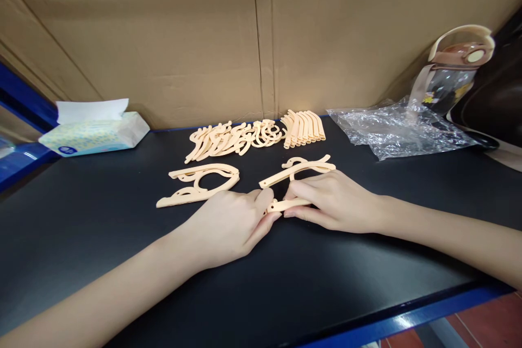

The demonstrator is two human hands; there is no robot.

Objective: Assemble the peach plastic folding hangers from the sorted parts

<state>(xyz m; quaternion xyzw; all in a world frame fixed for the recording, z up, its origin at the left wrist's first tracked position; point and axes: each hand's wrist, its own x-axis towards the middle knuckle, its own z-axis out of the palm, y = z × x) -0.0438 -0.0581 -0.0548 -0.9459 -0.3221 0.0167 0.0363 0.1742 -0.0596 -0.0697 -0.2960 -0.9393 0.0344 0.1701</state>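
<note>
Between my hands, low over the black table, is a cream plastic folding-hanger piece (277, 206), a strip with a small hole near its end. My left hand (234, 223) pinches its left end between thumb and fingers, which hide part of it. My right hand (338, 204) is closed around the strip's right side, thumb below and fingers above. Just beyond the right hand lies a hanger part with a hook (299, 170), partly covered by that hand. Beyond the left hand rests a folded hanger (199, 182), its two arms joined at the right end.
Farther back lie a loose pile of hanger pieces (220, 140) and a neat row of hanger arms (304, 129). A tissue pack (95, 133) is at left. Crumpled clear plastic bag (391, 128) and a drinking bottle (452, 79) are at right. Cardboard (183, 38) stands behind.
</note>
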